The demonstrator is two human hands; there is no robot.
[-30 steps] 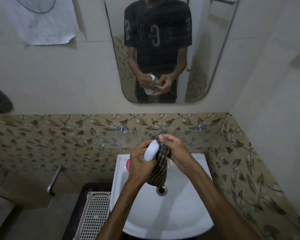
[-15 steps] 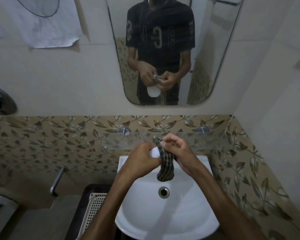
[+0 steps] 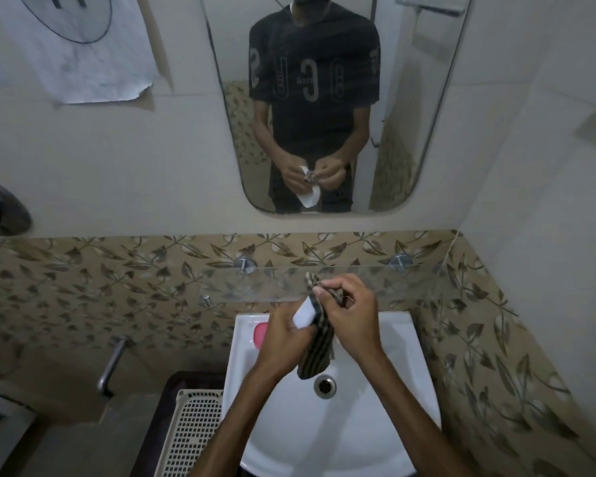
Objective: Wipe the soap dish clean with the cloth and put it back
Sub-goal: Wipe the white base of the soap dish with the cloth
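My left hand [image 3: 283, 333] grips a white soap dish [image 3: 304, 314] above the back of the white sink [image 3: 375, 425]. A dark striped cloth [image 3: 316, 352] lies against the dish's right side and hangs down toward the drain. My right hand [image 3: 350, 311] pinches the cloth's upper end, fingers curled around it. Most of the dish is hidden by my left hand and the cloth. The mirror [image 3: 427, 98] shows both hands with the dish and cloth between them.
A pink soap bar [image 3: 259, 333] sits on the sink's back left ledge. A glass shelf [image 3: 255, 284] runs along the leaf-patterned wall just behind my hands. The drain [image 3: 325, 385] lies below the cloth. A white perforated basket [image 3: 191, 432] stands left of the sink, beside a metal tap [image 3: 112, 364].
The dish has turned in my left hand, so more of its white face shows. My right hand has drawn the cloth's top end up and to the right.
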